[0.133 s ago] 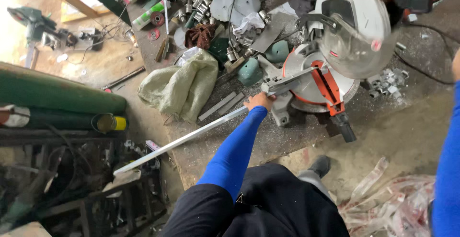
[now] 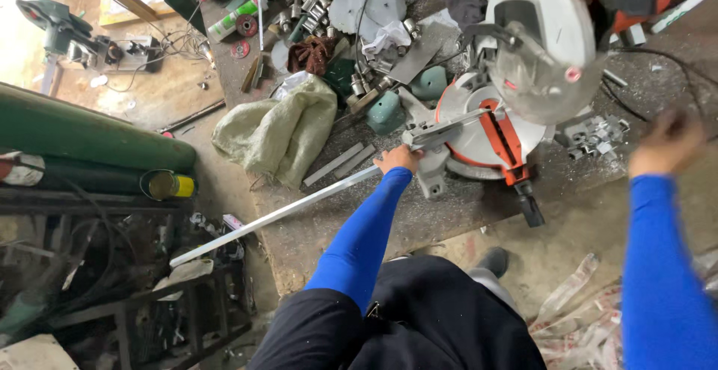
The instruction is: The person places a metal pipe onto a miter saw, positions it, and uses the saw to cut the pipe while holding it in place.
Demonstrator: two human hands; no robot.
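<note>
Long aluminium bar (image 2: 292,209) lies across miter saw (image 2: 486,131) base, far end overhanging. Left hand (image 2: 396,159) grip presses it down near fence. Right hand (image 2: 666,146) blurred, grip unclear. Looks light, stiff, slick; best held close to saw.

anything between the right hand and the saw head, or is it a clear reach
Nothing visible stands between them. The right hand is raised, blurred and empty, right of the miter saw. The left hand holds the long metal bar on the saw's base.

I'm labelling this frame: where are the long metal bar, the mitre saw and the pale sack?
long silver metal bar (image 2: 269,217), head view, mid-length
orange-and-white mitre saw (image 2: 542,56), head view, blade guard
pale green sack (image 2: 280,131), head view, centre
</note>
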